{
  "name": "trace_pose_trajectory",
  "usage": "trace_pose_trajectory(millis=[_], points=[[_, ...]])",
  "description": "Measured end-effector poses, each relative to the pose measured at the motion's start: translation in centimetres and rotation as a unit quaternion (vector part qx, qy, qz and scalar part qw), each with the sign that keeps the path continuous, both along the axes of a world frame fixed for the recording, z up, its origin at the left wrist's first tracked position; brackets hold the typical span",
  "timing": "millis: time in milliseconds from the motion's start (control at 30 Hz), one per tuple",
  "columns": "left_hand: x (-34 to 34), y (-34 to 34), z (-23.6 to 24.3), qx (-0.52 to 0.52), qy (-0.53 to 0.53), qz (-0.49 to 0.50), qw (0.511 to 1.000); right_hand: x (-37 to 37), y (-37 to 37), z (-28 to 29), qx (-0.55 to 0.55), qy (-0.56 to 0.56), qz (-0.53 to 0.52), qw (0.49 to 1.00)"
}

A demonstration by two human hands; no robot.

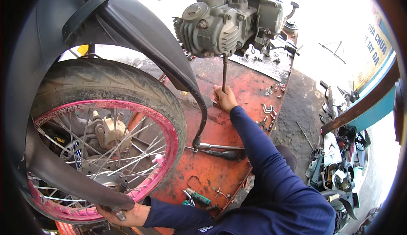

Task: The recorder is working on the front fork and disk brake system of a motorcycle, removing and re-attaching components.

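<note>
Grip dark rod point(225, 71) low, below engine cylinder head point(212, 35), w/ R hand point(225, 99), fingers curled round it, avoiding side load, & steady L hand point(129, 216) by pink wheel rim point(172, 150), can't tell if L fingers pinch.

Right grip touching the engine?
Apart. The head view shows red-orange platform between the right grip and the engine, with a dark rod visible in that gap.

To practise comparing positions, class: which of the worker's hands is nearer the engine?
The right hand, at the dark rod reaching the engine; the left hand is farther off, beside the pink wheel rim.
</note>
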State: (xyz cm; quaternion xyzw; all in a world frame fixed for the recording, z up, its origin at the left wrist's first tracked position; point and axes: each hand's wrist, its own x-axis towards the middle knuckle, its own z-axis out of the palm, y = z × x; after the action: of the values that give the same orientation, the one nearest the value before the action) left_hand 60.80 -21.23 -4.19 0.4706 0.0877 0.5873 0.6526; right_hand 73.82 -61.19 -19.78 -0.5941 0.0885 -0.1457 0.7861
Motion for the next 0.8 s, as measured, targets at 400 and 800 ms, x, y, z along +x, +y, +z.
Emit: trace_pose_trajectory(millis=[400, 800], points=[[0.5, 0.0, -0.2, 0.029, 0.036, 0.035, 0.998, -0.8, -0.9, 1.4, 0.039, 0.009, 0.052, 0.998], [-0.3, 1.4, -1.3, 0.090, 0.056, 0.019, 0.994, -0.6, -1.3, 1.7, -0.019, 0.012, 0.045, 0.999]])
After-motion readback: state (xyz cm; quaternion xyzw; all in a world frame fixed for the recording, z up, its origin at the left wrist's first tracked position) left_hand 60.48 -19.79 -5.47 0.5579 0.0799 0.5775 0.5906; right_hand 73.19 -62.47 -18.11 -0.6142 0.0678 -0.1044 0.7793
